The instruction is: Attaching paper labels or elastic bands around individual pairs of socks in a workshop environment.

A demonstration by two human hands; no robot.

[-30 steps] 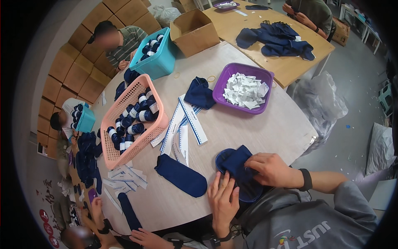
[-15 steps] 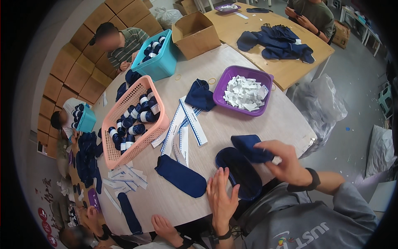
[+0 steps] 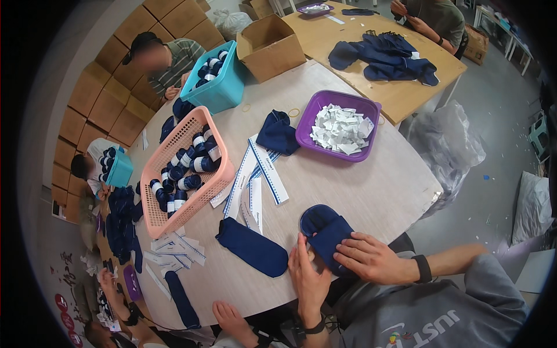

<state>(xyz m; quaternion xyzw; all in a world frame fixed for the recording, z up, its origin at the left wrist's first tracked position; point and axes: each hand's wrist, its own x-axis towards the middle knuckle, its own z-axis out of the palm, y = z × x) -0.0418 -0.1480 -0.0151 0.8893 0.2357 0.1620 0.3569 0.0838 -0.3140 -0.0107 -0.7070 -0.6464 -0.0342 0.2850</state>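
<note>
My right hand [image 3: 371, 255] lies flat on a navy sock-like cloth piece [image 3: 332, 238], fingers extended across it, at the near table edge. Beneath that cloth, the rounded end of another dark navy piece [image 3: 312, 216] sticks out; its kind is unclear. My left hand [image 3: 310, 281] stands along the left side of the cloth, its fingers stretched upward and its thumb apart. A navy sock [image 3: 252, 246] rests flat to the left of it. White paper strips with blue markings [image 3: 271, 177] lie farther off.
Farther back stand a pink basket [image 3: 227, 180] of banded navy rolls, a purple basket [image 3: 301, 139] of white paper pieces, a turquoise bin [image 3: 217, 95] and a cardboard box [image 3: 270, 55]. A co-worker's hand [image 3: 233, 318] rests on the table to my left. Others sit around.
My right hand has brought the raised navy cloth down over the dark oval piece and changed from a pinch to lying flat. My left hand stays beside it.
</note>
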